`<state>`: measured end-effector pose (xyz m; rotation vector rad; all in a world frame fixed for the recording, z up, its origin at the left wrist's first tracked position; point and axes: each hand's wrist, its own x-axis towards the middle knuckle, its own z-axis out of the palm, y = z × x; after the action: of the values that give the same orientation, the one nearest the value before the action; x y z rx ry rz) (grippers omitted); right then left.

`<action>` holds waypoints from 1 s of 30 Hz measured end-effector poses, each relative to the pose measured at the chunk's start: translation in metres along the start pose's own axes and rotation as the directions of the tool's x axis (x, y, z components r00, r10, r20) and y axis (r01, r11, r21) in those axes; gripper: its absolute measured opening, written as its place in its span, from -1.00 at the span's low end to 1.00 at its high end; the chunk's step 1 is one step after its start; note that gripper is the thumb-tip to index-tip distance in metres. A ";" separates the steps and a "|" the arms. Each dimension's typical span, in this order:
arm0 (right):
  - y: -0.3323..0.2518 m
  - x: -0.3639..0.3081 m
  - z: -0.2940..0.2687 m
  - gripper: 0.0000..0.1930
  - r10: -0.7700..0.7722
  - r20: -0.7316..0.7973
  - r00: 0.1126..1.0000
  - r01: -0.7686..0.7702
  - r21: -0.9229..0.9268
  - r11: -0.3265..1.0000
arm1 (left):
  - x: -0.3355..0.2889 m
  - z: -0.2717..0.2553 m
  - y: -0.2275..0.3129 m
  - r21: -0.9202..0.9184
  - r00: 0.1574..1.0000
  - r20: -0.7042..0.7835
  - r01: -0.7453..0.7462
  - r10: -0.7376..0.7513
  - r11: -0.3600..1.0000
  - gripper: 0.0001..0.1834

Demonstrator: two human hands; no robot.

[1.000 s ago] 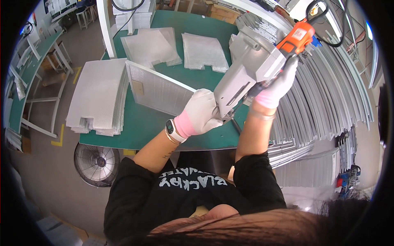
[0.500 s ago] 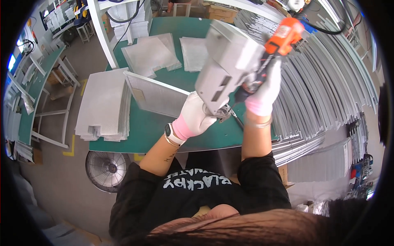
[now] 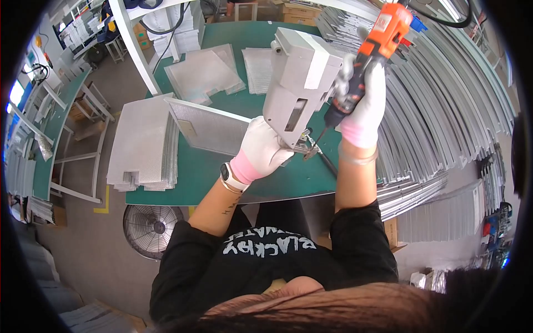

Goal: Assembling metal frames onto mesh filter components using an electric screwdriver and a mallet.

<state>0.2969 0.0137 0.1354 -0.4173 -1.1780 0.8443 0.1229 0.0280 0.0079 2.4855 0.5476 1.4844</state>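
My left hand [image 3: 260, 149], in a white glove with a pink cuff, grips the lower end of a grey plastic housing [image 3: 288, 105]. The housing is tilted above the green table, its slotted side facing up. A small metal bracket [image 3: 304, 149] sticks out at its lower end beside my left fingers. My right hand [image 3: 367, 108], gloved alike, is closed round an orange and black electric screwdriver [image 3: 388, 30]. Its thin bit slants down close to the bracket; whether it touches cannot be told. Behind the bracket lies a slim dark-handled tool [image 3: 328, 164].
A white-framed mesh panel [image 3: 214, 130] leans by a stack of pale sheets [image 3: 141, 139] on the left of the green table [image 3: 255, 188]. Further back lie more sheets [image 3: 205, 72]. Long rows of metal strips [image 3: 438, 111] fill the right side. A floor fan [image 3: 152, 227] stands at lower left.
The housing has turned so its slotted side shows more. The screwdriver has shifted slightly, and its bit now shows close to the bracket. My left hand keeps its grip.
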 end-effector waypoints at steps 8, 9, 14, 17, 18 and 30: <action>-0.009 -0.015 -0.009 -0.57 0.041 0.044 0.998 -0.038 -0.064 0.997 | 0.006 -0.005 0.010 0.037 0.999 0.038 -0.014 0.012 0.999 -0.52; -0.016 -0.005 -0.010 -0.61 0.007 0.004 1.000 -0.006 -0.066 0.998 | 0.004 -0.005 0.010 0.035 0.999 0.042 -0.013 0.011 0.999 -0.52; -0.016 -0.008 -0.013 -0.66 -0.006 0.041 0.999 0.010 -0.100 0.995 | 0.007 -0.005 0.012 0.305 0.982 0.187 -0.047 -0.012 0.951 -0.64; 0.003 -0.031 -0.009 -0.56 0.014 0.010 1.000 -0.013 -0.149 0.989 | 0.007 0.002 0.005 0.220 0.995 0.054 -0.089 0.079 0.971 -0.63; 0.011 -0.032 -0.014 -0.57 -0.042 -0.004 0.999 0.040 -0.163 0.986 | 0.007 0.002 0.004 0.221 0.995 0.051 -0.089 0.080 0.971 -0.63; -0.036 0.043 -0.016 -0.62 -0.059 -0.048 0.997 0.062 0.055 0.997 | 0.007 0.012 0.028 0.358 0.999 0.021 0.028 -0.038 0.933 -0.69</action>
<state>0.3305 0.0252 0.1815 -0.3516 -1.1158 0.8095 0.1421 0.0054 0.0175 2.7418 0.9249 1.4444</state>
